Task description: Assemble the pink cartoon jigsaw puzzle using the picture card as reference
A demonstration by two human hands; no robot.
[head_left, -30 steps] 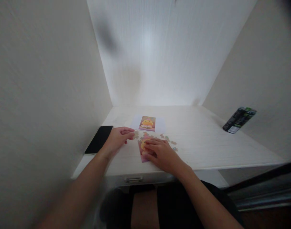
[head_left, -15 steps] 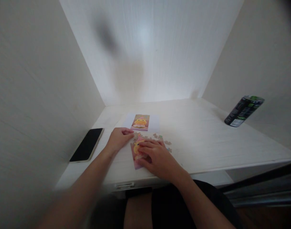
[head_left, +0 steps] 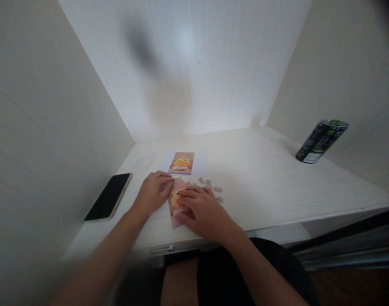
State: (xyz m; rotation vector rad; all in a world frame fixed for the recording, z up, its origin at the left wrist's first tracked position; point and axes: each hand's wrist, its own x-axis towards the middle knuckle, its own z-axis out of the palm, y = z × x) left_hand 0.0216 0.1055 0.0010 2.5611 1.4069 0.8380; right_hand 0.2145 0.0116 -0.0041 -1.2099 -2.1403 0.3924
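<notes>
Left hand (head_left: pixel 153 194) slid onto puzzle (head_left: pixel 177 203); right hand (head_left: pixel 202 210) hides most.

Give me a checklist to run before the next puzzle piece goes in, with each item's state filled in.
1. Right hand lies flat on the puzzle, steadying it: ok.
2. Left hand at the puzzle's upper left edge: ok; whether it pinches a piece: cannot tell.
3. Reference picture unobstructed behind the puzzle: ok.
4. Loose pieces lie close by the right hand: ok.
5. Phone and can sit apart from the work area: ok.
</notes>
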